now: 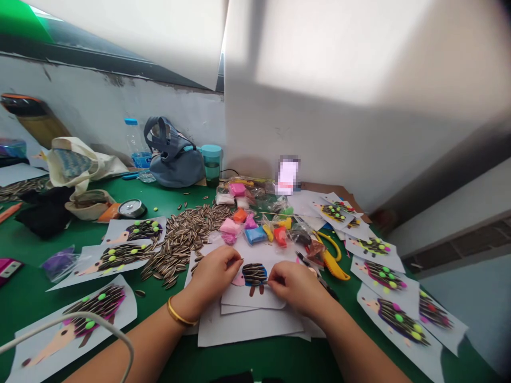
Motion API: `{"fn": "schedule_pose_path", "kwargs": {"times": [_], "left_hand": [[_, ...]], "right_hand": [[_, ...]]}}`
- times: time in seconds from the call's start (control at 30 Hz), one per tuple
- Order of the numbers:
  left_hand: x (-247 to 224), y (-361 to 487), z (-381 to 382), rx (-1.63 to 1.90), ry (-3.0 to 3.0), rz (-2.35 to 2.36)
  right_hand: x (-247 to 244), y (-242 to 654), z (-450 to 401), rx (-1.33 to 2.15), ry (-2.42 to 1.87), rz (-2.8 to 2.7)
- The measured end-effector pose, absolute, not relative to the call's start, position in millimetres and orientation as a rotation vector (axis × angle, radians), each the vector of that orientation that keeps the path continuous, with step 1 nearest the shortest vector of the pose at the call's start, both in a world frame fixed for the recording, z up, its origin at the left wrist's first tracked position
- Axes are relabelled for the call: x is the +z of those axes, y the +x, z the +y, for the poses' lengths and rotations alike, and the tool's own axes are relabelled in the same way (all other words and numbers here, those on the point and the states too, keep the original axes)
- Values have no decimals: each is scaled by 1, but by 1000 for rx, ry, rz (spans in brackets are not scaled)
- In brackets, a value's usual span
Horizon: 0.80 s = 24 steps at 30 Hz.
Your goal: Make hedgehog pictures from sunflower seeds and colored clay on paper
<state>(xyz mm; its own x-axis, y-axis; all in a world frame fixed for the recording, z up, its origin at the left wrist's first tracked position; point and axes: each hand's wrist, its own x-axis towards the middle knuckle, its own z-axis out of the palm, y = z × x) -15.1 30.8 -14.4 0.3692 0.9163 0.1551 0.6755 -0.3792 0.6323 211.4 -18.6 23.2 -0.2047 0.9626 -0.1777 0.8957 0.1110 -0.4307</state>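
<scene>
In front of me lies a white paper sheet (247, 300) with a hedgehog picture (254, 274) on it. The hedgehog has a pink clay face, a blue clay body covered with striped sunflower seeds and brown legs. My right hand (293, 284) is closed in a pinch at the body's right edge, on what looks like a sunflower seed. Just left of the face, my left hand (213, 271), a gold bangle on its wrist, has thumb and forefinger pressed together; what they hold, if anything, is too small to make out. A heap of sunflower seeds (187, 234) spreads beyond my left hand.
Packets of coloured clay, including a blue packet (255, 235), lie behind the paper. Yellow-handled scissors (335, 263) rest to the right. Finished-looking hedgehog sheets (399, 324) flank both sides. A blue-grey bag (175, 165) and a teal-lidded cup (212, 165) stand against the wall. A cable (107, 322) crosses the lower left.
</scene>
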Motion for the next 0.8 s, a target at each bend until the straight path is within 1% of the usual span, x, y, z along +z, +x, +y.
{"fn": "schedule_pose_path", "kwargs": {"times": [0.2, 0.5, 0.8], "left_hand": [[-14, -16, 31, 675, 2140, 1397], [-12, -14, 31, 673, 2146, 1406], [-11, -15, 31, 617, 2158, 1431]], "right_hand": [[23, 204, -19, 580, -1850, -2274], [9, 202, -17, 459, -1805, -2407], [14, 198, -19, 390, -1826, -2498]]}}
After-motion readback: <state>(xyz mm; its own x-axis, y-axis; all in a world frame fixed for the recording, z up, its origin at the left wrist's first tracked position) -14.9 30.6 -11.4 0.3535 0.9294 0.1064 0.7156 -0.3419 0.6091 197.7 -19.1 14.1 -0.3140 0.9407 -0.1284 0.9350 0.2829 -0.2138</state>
